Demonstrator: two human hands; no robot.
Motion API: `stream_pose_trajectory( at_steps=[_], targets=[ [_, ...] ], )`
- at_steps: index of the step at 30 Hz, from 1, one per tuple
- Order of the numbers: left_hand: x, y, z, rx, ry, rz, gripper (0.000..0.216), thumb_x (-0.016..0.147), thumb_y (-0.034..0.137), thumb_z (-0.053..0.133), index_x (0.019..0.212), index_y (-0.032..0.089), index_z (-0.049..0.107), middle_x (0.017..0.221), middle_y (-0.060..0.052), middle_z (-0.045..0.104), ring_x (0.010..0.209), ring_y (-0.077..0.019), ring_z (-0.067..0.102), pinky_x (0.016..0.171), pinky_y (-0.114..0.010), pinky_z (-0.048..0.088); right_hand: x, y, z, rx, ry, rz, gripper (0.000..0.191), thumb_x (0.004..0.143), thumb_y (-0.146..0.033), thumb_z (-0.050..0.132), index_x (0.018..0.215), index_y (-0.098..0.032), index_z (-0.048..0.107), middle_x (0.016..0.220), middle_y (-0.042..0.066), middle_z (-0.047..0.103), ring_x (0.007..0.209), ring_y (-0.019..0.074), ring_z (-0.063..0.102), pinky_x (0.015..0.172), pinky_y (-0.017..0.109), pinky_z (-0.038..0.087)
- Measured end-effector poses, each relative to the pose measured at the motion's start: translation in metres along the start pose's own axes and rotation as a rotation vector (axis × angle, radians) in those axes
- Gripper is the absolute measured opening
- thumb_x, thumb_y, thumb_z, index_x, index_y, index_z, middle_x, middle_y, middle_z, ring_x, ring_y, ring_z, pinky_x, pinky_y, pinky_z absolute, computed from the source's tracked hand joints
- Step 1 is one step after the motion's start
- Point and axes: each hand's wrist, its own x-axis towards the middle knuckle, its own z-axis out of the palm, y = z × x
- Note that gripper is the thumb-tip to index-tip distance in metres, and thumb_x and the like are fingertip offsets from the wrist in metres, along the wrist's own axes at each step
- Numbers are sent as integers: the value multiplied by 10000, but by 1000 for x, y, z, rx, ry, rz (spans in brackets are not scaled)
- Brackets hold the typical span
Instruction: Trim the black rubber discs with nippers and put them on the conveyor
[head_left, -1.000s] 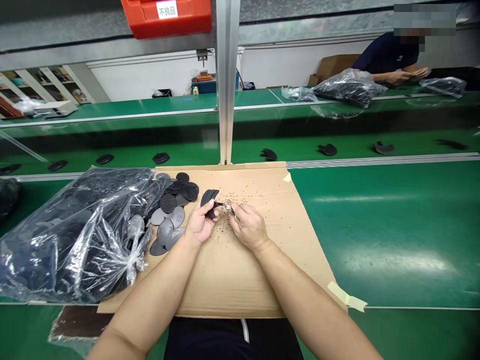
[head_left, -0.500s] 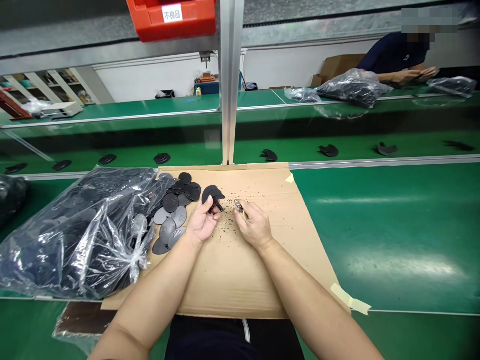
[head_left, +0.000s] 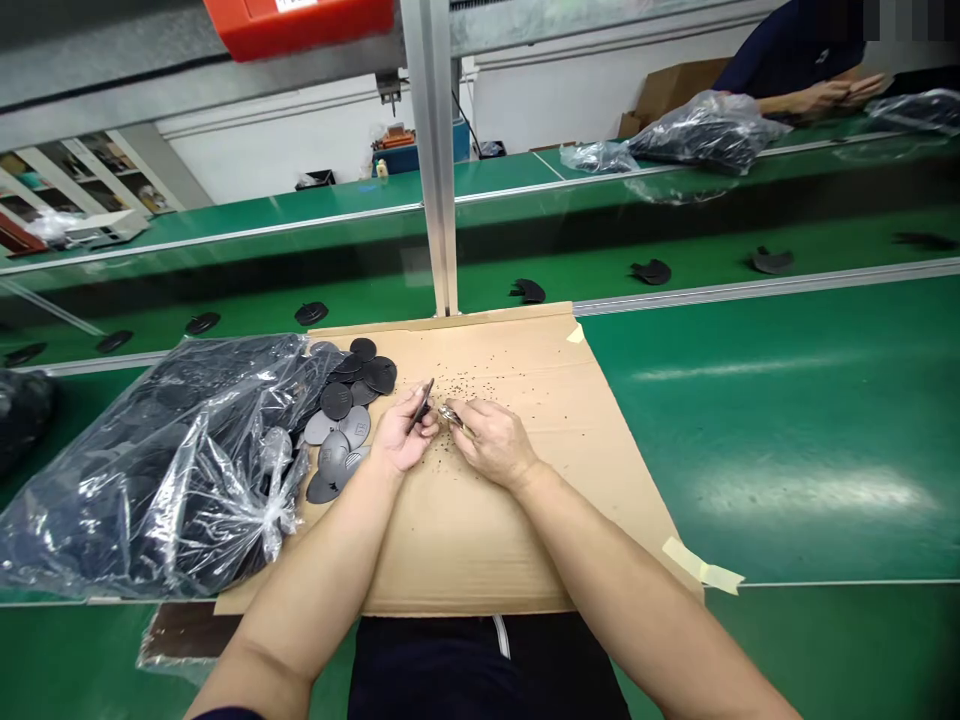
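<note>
My left hand (head_left: 403,432) grips a thin black plastic part (head_left: 421,405), now turned nearly edge-on. Its rounded outline is therefore hidden. Just to the right, my right hand (head_left: 491,440) is closed around a small silver nail clipper (head_left: 450,414), whose metal tip points at the part. Whether tip and part touch I cannot tell. Tiny black scraps (head_left: 461,388) are scattered over the cardboard sheet (head_left: 480,560) beneath both hands. Left of my left hand lies a loose pile of black oval discs (head_left: 336,402), spilling from a clear plastic bag (head_left: 187,470) full of dark parts.
Behind the cardboard, a green conveyor strip carries spaced black parts (head_left: 651,271). A metal post (head_left: 431,150) rises at the cardboard's far edge, beside a red bin (head_left: 300,25) overhead. Across the line, a person's hands (head_left: 840,95) work near bagged parts (head_left: 709,130).
My left hand has turned the black part from face-on to edge-on. My right hand has moved left with the clipper, closer to it. The view has tilted down slightly.
</note>
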Motion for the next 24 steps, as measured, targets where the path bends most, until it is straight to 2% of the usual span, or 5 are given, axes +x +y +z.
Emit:
stream_pose_trajectory(
  at_steps=[7, 19, 24],
  targets=[
    [-2, -3, 1, 115, 10, 12, 244, 741, 137, 690, 963, 163, 593, 652, 28, 506, 441, -56, 402, 386, -161, 286, -1, -3, -2, -24, -65, 7, 330, 893, -255, 528, 1209, -195, 605, 895, 56, 672, 800, 173, 606, 773, 273, 482],
    [0, -2, 0, 173, 44, 42, 259, 727, 154, 694, 971, 154, 607, 643, 24, 545, 427, -57, 413, 385, -167, 291, -1, -3, -2, -37, -120, -3, 344, 885, -252, 536, 1219, -215, 608, 917, 47, 674, 808, 175, 608, 755, 273, 466],
    [0, -4, -1, 220, 69, 97, 313, 692, 192, 740, 979, 150, 622, 643, 34, 536, 429, -47, 408, 381, -157, 291, 1, -6, -7, -102, -204, 36, 351, 899, -260, 510, 1236, -225, 602, 927, 48, 671, 834, 185, 601, 758, 279, 448]
  ],
)
